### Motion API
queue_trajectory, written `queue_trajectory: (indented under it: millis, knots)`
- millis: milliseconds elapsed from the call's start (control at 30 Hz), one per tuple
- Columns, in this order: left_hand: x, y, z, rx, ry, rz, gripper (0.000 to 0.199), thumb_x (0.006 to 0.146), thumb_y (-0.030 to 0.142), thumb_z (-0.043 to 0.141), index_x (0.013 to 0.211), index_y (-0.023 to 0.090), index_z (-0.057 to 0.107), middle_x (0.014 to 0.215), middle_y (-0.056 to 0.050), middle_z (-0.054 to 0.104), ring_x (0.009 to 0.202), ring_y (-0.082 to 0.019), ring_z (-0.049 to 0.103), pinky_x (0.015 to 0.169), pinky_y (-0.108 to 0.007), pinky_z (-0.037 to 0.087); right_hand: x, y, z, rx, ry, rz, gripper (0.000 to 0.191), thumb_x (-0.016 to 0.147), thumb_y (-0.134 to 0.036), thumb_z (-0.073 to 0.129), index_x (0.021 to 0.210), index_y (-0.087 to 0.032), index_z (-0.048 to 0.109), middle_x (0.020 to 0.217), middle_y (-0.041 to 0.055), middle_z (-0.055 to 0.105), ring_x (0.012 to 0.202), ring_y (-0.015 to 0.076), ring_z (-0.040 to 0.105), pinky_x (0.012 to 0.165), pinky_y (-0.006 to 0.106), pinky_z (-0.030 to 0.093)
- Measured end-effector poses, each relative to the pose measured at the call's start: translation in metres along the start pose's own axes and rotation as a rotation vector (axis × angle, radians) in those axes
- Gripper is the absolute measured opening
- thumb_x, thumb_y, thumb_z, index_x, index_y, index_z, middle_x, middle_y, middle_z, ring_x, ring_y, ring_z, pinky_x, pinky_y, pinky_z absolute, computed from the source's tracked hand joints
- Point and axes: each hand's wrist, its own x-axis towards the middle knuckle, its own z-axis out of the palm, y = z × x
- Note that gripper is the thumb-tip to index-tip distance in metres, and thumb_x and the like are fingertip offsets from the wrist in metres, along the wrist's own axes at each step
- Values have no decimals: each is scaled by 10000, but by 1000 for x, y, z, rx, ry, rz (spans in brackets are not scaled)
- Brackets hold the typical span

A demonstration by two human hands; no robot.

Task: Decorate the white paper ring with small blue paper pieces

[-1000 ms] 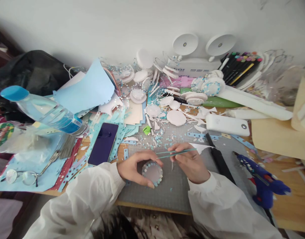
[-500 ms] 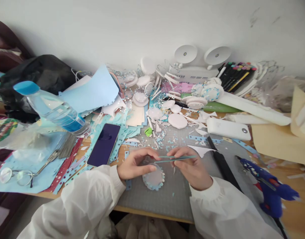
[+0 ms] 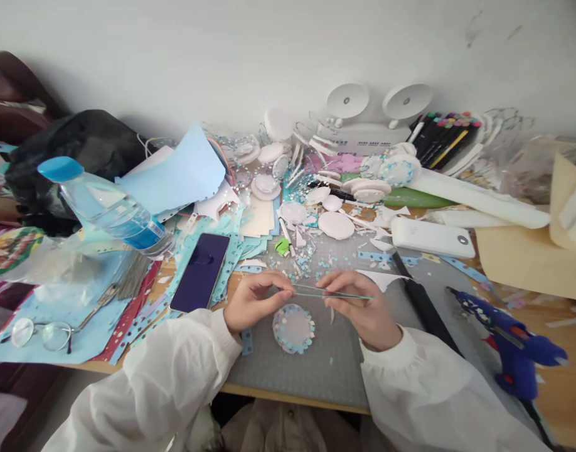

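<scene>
- Above the grey gridded cutting mat (image 3: 316, 370) at the table's near edge, both hands are raised close to each other, fingertips facing across a narrow gap.
- The left hand (image 3: 258, 300) has its thumb and forefinger pinched together at the tips of the slim teal tweezers (image 3: 349, 295); whether a small piece sits between those fingers is too small to tell.
- The right hand (image 3: 361, 309) is partly curled, gripping the tweezers between thumb and fingers, their two arms slightly apart and pointing left.
- Just below the hands, the round pale disc edged with small blue and white paper shapes (image 3: 293, 329) lies flat on the mat, touched by neither hand.
- Beyond the hands, tiny blue and white scraps litter the mat near a small bright-green object (image 3: 282, 247) and a plain white oval disc (image 3: 336, 225).
- Left of the mat, a dark-screened phone (image 3: 200, 273) lies on punched teal paper strips; farther left are a clear plastic bottle with a blue cap (image 3: 112, 210) and round wire-rimmed glasses (image 3: 42, 334) on light-blue paper.
- On the right side, a long black object (image 3: 424, 304) lies slanted across the mat, with a blue star-patterned glue gun (image 3: 511, 339) beyond it and a white rectangular device with a round lens-like spot (image 3: 432, 237) farther back.
</scene>
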Motion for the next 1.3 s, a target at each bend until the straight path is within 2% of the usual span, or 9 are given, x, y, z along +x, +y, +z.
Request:
queue_trajectory:
  millis: [167,333,500,633,800,900,1033,1167,1300]
  knots:
    - [-4,-3,2,192,29,31,182,893,288,588,838,139,676,830,-92,683,802,-182,623,769,-305,488,2,-7,3,-133,-6,-152,126,826,-150,702,908,-244,684,944,61,686,880,179,659,750,308,559]
    - [-5,-3,3,340,41,48,135,914,214,483,850,159,590,829,-62,620,807,-169,569,768,-297,445,-3,-11,1,-200,-13,-168,149,828,-132,696,925,-244,685,933,65,679,868,191,671,720,317,571]
    - [-2,-3,-1,268,163,1,198,949,250,364,805,184,482,753,-6,475,718,-147,455,688,-270,385,-6,-9,-4,-129,193,-183,122,843,-155,683,924,-246,677,915,60,650,815,187,653,543,256,524]
    - [-1,-3,-1,189,211,-27,260,962,261,314,732,196,414,702,8,405,667,-148,396,650,-283,342,0,-5,-8,-121,395,-184,105,859,-185,672,941,-250,673,902,30,641,619,114,565,553,272,496]
    - [-1,-3,2,157,263,-28,355,984,311,334,647,201,351,626,26,359,596,-134,356,601,-285,309,9,-5,-6,-283,505,-168,70,821,-213,711,878,-225,673,799,13,635,600,117,570,545,258,504]
    - [-2,-3,1,226,278,-38,349,961,329,426,642,191,394,627,25,385,610,-133,370,612,-280,316,9,-2,-5,-381,482,-181,66,813,-245,718,831,-228,657,812,36,657,709,169,632,588,283,541]
    - [-1,-4,1,235,366,2,235,873,263,585,707,189,435,681,25,420,651,-129,399,637,-264,337,4,7,-4,-507,336,-186,46,842,-227,681,865,-240,644,888,57,685,858,211,665,726,336,566]
    - [-2,-4,2,204,421,-32,226,838,235,608,709,192,427,670,38,391,608,-113,365,594,-248,319,2,13,-3,-697,188,-212,57,862,-197,643,898,-240,650,839,41,703,776,194,675,694,312,546]
    - [-4,-2,2,234,383,-22,290,883,267,522,621,186,427,603,26,406,598,-128,378,597,-271,317,4,12,1,-796,135,-258,64,867,-176,618,876,-231,648,798,30,705,713,178,671,630,278,527]
